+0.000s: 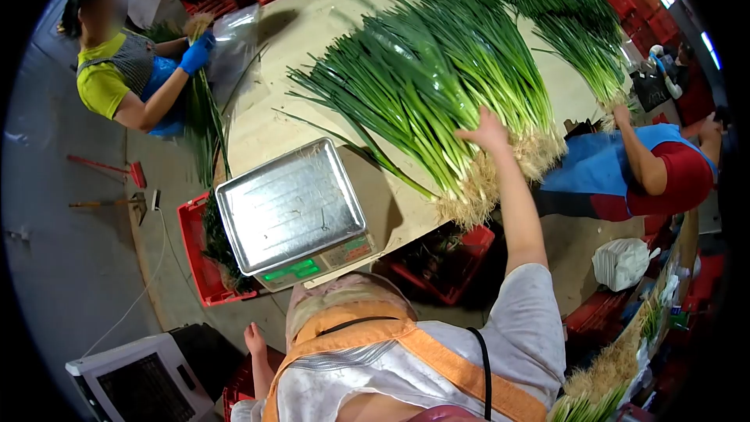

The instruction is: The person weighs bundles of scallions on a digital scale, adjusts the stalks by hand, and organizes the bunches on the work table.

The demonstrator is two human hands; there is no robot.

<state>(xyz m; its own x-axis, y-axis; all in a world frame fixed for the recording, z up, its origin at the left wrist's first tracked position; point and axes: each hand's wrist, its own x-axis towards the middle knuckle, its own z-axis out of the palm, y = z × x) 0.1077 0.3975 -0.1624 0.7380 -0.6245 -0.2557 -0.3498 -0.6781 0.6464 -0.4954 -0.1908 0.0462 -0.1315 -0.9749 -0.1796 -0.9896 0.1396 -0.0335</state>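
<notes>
A large heap of green onions [422, 70] lies on the table, leaves pointing away and pale roots towards me. My right hand [486, 133] reaches onto their white stems, just above the roots. Its thumb is stretched out to the left and its fingers are apart; no bunch is lifted. My left hand [255, 341] hangs low beside my body, away from the table, fingers loosely apart with nothing visible in them. Left of the onions, at the table's near edge, sits a scale [312, 262] with a lit green display and a metal tray [293, 203] holding a few small scraps.
Across the table on the left, a person in blue gloves [197, 55] holds green onions. On the right, another person in a blue apron [590, 164] handles more. Red crates [191, 258] stand below the table edge. A white appliance [144, 383] is at lower left.
</notes>
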